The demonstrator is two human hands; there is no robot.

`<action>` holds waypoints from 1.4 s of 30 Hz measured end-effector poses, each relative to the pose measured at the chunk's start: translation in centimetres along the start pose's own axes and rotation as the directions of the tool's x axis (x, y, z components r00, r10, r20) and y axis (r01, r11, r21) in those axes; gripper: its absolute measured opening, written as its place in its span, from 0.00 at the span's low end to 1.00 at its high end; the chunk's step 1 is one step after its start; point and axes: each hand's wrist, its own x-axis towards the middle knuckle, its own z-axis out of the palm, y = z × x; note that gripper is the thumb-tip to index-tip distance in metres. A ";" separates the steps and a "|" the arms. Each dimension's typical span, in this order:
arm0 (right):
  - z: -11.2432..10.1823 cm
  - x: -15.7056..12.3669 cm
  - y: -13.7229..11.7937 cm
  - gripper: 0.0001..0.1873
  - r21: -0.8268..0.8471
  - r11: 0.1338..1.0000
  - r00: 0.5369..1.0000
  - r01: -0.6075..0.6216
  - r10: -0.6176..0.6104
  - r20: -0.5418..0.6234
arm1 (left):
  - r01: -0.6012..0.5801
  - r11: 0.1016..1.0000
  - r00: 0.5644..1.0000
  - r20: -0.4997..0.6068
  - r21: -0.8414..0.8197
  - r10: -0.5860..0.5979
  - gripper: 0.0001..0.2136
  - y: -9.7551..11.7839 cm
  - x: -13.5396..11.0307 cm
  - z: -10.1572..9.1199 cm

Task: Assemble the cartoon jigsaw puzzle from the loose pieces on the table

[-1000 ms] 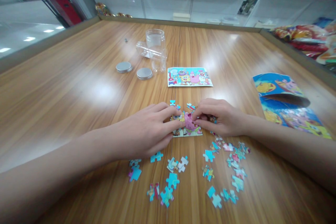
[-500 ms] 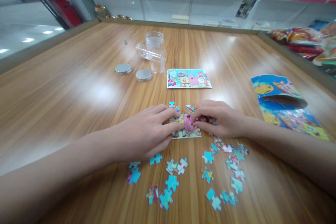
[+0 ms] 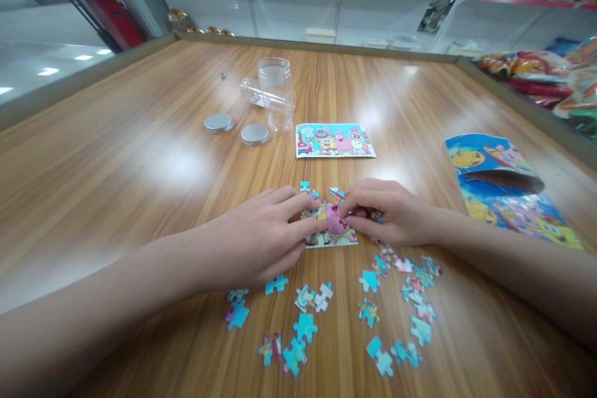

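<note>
A partly joined jigsaw puzzle (image 3: pixel 338 233) with yellow and pink cartoon figures lies on the table in front of me. My left hand (image 3: pixel 265 236) rests over its left side, fingers stretched out and their tips on the joined pieces. At the right side, my right hand (image 3: pixel 387 208) has thumb and forefinger pinched together on a puzzle piece (image 3: pixel 344 214) at the pink figure; the fingers partly hide it. Just beyond the hands lie a small blue piece (image 3: pixel 305 186) and a red-and-blue piece (image 3: pixel 336 193). Loose puzzle pieces (image 3: pixel 305 327) are scattered nearer to me.
A picture card (image 3: pixel 334 140) lies beyond the puzzle. Behind it to the left are clear plastic jars (image 3: pixel 275 84) and silver lids (image 3: pixel 255 134). A blue printed sleeve (image 3: pixel 494 174) lies at the right, near my right forearm. Snack bags (image 3: pixel 536 71) sit past the table's right edge.
</note>
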 end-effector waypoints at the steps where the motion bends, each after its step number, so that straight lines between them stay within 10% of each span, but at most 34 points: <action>1: 0.0 0.0 0.0 0.06 -0.003 1.000 1.000 -0.001 0.001 0.001 | 0.002 1.000 1.000 0.003 -0.003 -0.002 0.19 0.0 0.0 0.0; 42: -0.1 0.0 0.0 0.06 -0.008 1.000 0.999 -0.019 0.019 0.040 | 0.004 1.000 1.000 0.015 -0.004 -0.004 0.21 0.1 -0.1 0.0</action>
